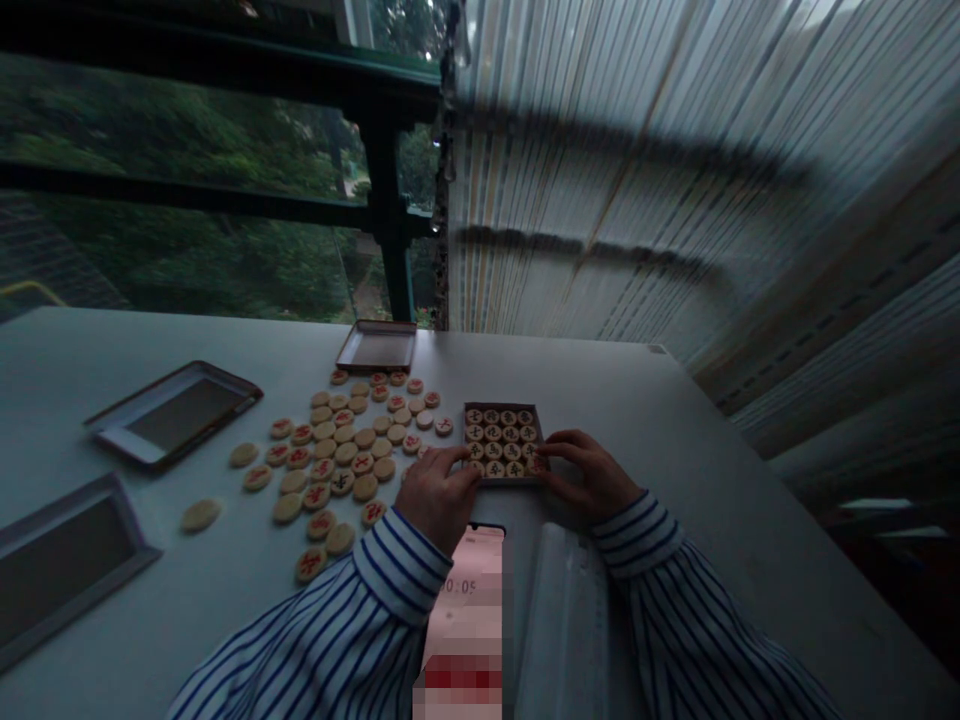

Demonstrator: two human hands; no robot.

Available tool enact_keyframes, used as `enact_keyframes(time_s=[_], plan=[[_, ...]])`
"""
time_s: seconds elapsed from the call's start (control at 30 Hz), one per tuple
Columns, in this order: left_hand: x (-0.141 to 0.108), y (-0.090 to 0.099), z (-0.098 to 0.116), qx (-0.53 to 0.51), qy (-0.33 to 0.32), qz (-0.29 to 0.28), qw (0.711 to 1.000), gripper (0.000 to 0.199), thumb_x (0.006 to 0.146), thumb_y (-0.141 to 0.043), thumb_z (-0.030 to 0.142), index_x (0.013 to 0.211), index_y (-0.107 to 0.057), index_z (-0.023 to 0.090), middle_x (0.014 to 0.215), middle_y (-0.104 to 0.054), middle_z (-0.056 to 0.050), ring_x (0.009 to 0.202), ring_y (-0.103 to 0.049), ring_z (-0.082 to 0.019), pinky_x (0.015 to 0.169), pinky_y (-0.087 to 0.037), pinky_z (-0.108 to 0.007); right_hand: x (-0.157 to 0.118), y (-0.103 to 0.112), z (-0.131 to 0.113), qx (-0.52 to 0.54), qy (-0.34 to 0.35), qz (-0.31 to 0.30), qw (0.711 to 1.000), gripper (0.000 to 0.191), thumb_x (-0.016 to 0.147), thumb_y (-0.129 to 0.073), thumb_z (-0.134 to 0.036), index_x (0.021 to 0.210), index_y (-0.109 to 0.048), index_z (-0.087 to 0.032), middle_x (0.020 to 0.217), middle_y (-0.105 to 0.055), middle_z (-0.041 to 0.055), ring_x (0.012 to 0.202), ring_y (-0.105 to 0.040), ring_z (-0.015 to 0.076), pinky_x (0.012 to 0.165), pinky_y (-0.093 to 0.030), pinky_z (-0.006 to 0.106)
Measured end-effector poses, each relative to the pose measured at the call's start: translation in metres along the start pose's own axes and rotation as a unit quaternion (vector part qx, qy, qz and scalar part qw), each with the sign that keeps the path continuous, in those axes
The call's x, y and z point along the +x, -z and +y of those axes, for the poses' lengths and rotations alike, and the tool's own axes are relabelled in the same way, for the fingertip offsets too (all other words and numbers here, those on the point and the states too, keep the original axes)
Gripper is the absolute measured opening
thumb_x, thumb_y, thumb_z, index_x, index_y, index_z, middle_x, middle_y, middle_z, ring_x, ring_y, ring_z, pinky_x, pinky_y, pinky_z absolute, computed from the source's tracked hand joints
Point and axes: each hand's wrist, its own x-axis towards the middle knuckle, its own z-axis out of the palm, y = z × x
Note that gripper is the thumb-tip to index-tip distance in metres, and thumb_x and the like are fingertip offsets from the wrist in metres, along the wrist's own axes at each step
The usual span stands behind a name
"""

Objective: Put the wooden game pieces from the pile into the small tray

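Observation:
A small square box (501, 482) lies flat on the white table, filled with rows of round wooden Chinese chess pieces (493, 433). Most of these pieces carry black characters. My left hand (441, 492) grips the box's near left corner, its fingertips beside the corner piece. At the near right corner, my right hand (589, 470) has thumb and forefinger around a red-marked Chinese chess piece (537, 464). Left of the box, many loose pieces (346, 454) are scattered, some showing red characters and others blank faces.
A phone (480, 570) showing a timer lies below my left hand, beside a clear plastic case (566, 620). Shallow trays or lids stand at the back (376, 345), left (161, 458) and near left (142, 540). A string curtain (585, 200) hangs beyond the table (622, 390).

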Motion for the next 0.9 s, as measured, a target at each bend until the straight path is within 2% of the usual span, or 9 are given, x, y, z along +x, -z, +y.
enact_keyframes(time_s=[0.6,0.9], plan=[[-0.0002,0.0002,0.0007,-0.003,0.010,-0.005,1.000,0.010,0.071,-0.055,0.015,0.071,-0.065,0.018,0.088,-0.063,-0.009,0.079,-0.057,-0.020,0.072,-0.048,-0.040,0.0008,0.0032,-0.0019,-0.003,0.000,-0.029,1.000,0.020,0.074,-0.054,-0.030,0.087,-0.064,-0.018,0.088,-0.058,0.0094,0.081,-0.056,0.0172,0.074,-0.047,0.034],[-0.0022,-0.0015,0.0001,-0.002,0.020,-0.012,1.000,0.010,0.071,-0.056,0.016,0.073,-0.065,0.018,0.090,-0.062,-0.009,0.082,-0.056,-0.021,0.074,-0.046,-0.040,0.0012,0.0028,-0.0035,0.003,-0.007,-0.022,1.000,0.020,0.074,-0.055,-0.031,0.086,-0.064,-0.017,0.086,-0.059,0.0096,0.080,-0.056,0.0169,0.073,-0.048,0.033]])
